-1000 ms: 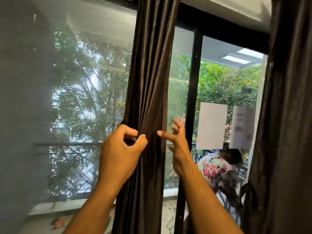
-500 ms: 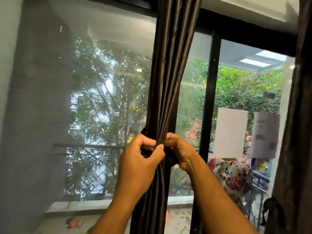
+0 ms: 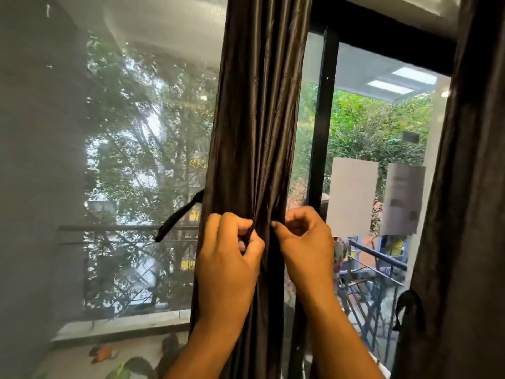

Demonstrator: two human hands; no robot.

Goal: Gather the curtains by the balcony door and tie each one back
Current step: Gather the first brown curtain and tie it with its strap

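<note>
A dark brown satin curtain (image 3: pixel 257 119) hangs gathered in a narrow bundle in front of the balcony door. My left hand (image 3: pixel 228 258) pinches folds of it at mid height from the left. My right hand (image 3: pixel 303 242) pinches the bundle from the right at the same height. A dark tie-back strap (image 3: pixel 179 216) sticks out loose to the left of the bundle. A second dark curtain (image 3: pixel 464 187) hangs at the right edge, with a knotted tie (image 3: pixel 408 310) on its left side.
The black door frame post (image 3: pixel 319 119) stands just right of the gathered curtain. Two blurred paper sheets (image 3: pixel 351 196) are stuck on the glass. Outside are a balcony railing (image 3: pixel 377 258), a ledge (image 3: pixel 123 324) and trees. A grey wall (image 3: pixel 32 187) fills the left.
Both hands have shifted slightly apart on the bundle, each pinching its own fold. The tie-back strap now sticks out to the left. The view moved closer and lower.
</note>
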